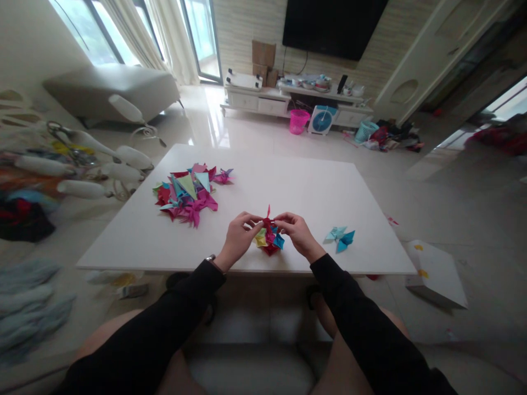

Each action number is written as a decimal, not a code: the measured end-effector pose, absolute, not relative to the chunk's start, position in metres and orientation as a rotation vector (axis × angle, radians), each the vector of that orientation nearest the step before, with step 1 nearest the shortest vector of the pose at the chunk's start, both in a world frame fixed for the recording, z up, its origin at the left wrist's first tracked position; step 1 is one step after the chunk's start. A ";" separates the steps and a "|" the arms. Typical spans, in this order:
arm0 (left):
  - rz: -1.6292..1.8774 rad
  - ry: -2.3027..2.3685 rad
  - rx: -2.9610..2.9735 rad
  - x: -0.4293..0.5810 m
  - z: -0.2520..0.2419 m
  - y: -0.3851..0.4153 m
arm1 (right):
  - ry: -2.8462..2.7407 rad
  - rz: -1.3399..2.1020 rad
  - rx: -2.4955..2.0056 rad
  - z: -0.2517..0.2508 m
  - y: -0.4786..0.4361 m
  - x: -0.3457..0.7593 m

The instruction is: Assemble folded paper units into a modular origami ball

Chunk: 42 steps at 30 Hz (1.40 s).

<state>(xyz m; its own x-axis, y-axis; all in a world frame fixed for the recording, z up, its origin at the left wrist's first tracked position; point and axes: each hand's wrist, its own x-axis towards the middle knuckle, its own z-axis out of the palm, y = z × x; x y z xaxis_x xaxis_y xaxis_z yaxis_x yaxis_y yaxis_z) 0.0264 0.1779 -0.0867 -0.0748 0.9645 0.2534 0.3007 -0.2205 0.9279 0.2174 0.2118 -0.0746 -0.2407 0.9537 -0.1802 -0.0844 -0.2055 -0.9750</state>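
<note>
Near the front edge of the white table point(296, 192), my left hand point(239, 236) and my right hand point(300, 233) pinch a red origami crane point(268, 220) from both sides. Its pointed tip stands up between my fingertips. Just below it on the table lie several folded paper pieces, among them a yellow one point(261, 238), a blue one point(279, 241) and a red one point(270, 250). Part of this cluster is hidden by the held crane. Light and dark blue folded papers point(340, 238) rest off to the right of my right hand.
A heap of colourful folded papers point(187, 192) covers the table's left part. Beyond the table stand a pink basket point(298, 121), a blue fan point(323, 119) and a low white cabinet point(263, 104). A white box point(436, 274) is on the floor at right.
</note>
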 end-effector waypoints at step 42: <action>1.332 1.438 1.261 0.018 -0.088 0.196 | -1.993 0.341 -2.400 -0.079 0.212 0.406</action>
